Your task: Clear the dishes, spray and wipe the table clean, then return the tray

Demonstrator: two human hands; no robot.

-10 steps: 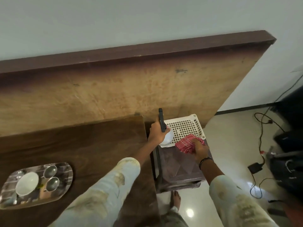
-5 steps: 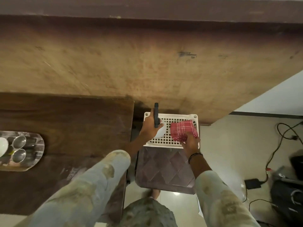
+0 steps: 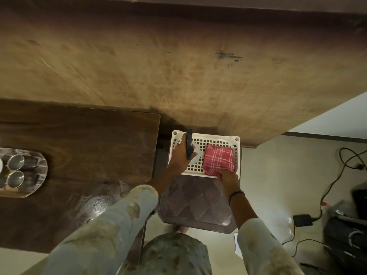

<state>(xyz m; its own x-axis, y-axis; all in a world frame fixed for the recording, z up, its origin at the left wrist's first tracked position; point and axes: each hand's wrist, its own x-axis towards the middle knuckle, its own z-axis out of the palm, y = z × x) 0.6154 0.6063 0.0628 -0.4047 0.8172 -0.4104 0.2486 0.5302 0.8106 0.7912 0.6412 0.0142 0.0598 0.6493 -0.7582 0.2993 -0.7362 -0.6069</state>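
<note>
Left of frame, the dark wooden surface (image 3: 79,155) carries a steel tray (image 3: 39,175) with cups at its edge, dishes not yet cleared. At centre, a white basket (image 3: 218,140) on a stool (image 3: 196,203) keeps cleaning supplies handy: the left hand (image 3: 179,155) curls fingers round the spray bottle (image 3: 193,155), the right hand (image 3: 228,178) pinches the red checked cloth (image 3: 218,160).

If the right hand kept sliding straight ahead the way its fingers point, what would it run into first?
The right hand already pinches the near edge of the red checked cloth, so it would push that cloth across the white basket, probably toward the basket's far rim; depth is hard to judge.
</note>
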